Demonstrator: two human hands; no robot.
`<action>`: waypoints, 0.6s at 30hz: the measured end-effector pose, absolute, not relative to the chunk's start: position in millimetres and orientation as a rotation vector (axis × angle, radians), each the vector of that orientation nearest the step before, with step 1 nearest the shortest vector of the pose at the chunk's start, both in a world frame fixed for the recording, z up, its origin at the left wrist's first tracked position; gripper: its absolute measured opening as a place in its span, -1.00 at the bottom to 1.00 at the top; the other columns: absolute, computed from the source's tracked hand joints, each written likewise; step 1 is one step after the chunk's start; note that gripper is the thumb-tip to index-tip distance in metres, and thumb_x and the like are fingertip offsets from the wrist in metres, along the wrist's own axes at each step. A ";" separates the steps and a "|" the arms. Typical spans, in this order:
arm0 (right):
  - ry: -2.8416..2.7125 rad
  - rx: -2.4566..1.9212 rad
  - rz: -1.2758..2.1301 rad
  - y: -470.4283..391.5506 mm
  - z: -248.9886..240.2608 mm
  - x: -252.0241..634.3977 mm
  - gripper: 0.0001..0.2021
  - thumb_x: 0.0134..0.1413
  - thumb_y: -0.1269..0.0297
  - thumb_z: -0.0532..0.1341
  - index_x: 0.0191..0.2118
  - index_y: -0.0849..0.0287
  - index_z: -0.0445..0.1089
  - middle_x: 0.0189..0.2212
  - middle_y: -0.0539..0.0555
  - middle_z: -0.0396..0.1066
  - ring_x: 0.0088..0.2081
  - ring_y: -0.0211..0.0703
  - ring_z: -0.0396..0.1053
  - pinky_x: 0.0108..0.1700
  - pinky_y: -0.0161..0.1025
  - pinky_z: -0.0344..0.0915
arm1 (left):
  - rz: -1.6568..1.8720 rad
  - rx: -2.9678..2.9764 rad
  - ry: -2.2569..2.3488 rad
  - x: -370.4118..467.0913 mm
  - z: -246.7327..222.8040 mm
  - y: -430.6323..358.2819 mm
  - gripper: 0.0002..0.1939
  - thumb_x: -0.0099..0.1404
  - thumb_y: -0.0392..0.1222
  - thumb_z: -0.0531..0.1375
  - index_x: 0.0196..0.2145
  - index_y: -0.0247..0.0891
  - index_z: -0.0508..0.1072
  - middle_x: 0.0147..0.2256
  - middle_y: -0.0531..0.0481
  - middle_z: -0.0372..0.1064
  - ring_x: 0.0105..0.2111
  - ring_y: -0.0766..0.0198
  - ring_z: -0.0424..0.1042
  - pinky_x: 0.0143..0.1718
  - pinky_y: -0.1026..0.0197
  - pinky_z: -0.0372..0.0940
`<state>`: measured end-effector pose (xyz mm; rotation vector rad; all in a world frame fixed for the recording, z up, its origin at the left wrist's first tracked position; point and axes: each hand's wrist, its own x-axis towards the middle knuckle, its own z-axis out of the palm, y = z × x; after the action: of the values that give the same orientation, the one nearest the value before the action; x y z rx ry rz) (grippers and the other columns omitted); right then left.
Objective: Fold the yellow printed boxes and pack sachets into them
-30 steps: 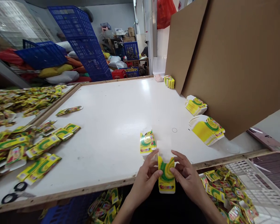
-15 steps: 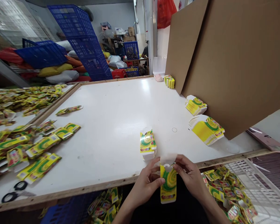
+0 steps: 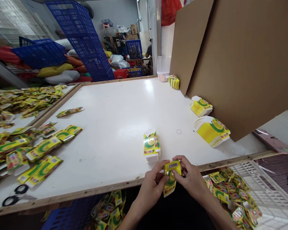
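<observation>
Both grips hold one carton [image 3: 169, 187] over the near edge of the tabletop [image 3: 110, 127]. The left grip [image 3: 156, 179] pinches its left side between thumb and fingers; the right grip [image 3: 188, 174] is closed on its upper right, thumb on the front, just below a barcode panel [image 3: 172, 165] at the top. The carton tilts, its lower end hanging beneath the grips.

Just beyond the left grip stands a flat stack [image 3: 151, 143] of similar cartons. Right of the right grip and lower than the tabletop, a white crate [image 3: 276, 185] holds a heap of packs [image 3: 230, 191]; more packs [image 3: 112, 209] lie below and left of the left grip. Farther right and ahead, two stacks [image 3: 212, 131] [image 3: 201, 106] sit near leaning cardboard [image 3: 242, 64]. Well left of the left grip lie scissors [image 3: 15, 195], with loose packs [image 3: 43, 148] beyond them. Farthest ahead are a small stack [image 3: 174, 82] at the cardboard's far end and, past the tabletop, tall blue crates [image 3: 86, 44].
</observation>
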<state>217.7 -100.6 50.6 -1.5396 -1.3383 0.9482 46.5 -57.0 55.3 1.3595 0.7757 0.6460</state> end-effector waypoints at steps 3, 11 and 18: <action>-1.407 -1.570 0.908 -99.8 53.4 216.7 -0.67 0.05 0.35 0.17 -0.02 0.06 0.24 -0.44 -0.07 0.41 -0.45 -0.20 0.39 -0.36 -0.32 0.29 | 0.665 1.326 0.768 45.4 54.8 -57.1 -0.49 0.28 -0.27 0.16 0.18 -0.10 0.26 0.08 -0.14 0.34 -0.26 0.23 0.48 -0.15 0.15 0.39; -1.463 -1.732 0.815 -94.8 52.9 215.0 -0.69 0.06 0.34 0.18 -0.03 0.11 0.25 -0.58 -0.14 0.26 -0.54 -0.21 0.27 -0.42 -0.30 0.18 | 0.704 1.346 0.809 45.9 56.3 -58.6 -0.55 0.27 -0.27 0.18 0.12 -0.10 0.33 0.09 -0.12 0.34 -0.35 0.30 0.46 -0.21 0.19 0.38; -1.298 -1.355 0.977 -97.5 42.8 235.5 -0.78 0.18 0.14 0.19 -0.18 0.10 0.51 -0.30 0.06 0.48 -0.44 -0.22 0.34 -0.41 -0.30 0.27 | 0.682 1.141 0.690 40.5 60.2 -51.8 -0.57 0.19 -0.22 0.29 0.03 -0.20 0.38 -0.06 -0.15 0.47 -0.28 0.18 0.52 -0.21 0.16 0.39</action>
<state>235.5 -97.5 42.8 -1.3550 -1.2982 0.9766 40.5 -51.8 60.2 1.1406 0.6897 0.6820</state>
